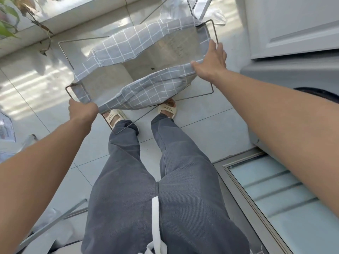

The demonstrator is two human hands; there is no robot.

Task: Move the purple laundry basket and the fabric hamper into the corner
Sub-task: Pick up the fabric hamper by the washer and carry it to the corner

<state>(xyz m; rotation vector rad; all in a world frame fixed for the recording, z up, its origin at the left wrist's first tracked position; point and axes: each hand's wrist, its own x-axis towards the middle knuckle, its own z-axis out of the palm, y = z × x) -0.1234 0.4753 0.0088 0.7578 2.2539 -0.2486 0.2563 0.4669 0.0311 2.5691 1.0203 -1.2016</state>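
We hold the fabric hamper (139, 70), grey checked cloth on a thin wire frame, above pale floor tiles (201, 114); left hand (82, 110) and right hand (211, 65) clench its rim, white cabinet (293, 24) beside it.

The fabric hamper (139, 68) with its wire frame (213, 57) fills the upper middle of the frame, held at both ends by the left hand (82, 110) and right hand (211, 65). Open floor (36, 85) lies to its left, up to the window ledge (55, 15) and plant (11, 21) in the upper left. On the right, a white cabinet (293, 24) and grey appliance (293, 74) stand just beside the right hand, leaving little room there. A glass door track (238, 180) bounds the lower right. Metal bars (55, 220) cross the lower left.
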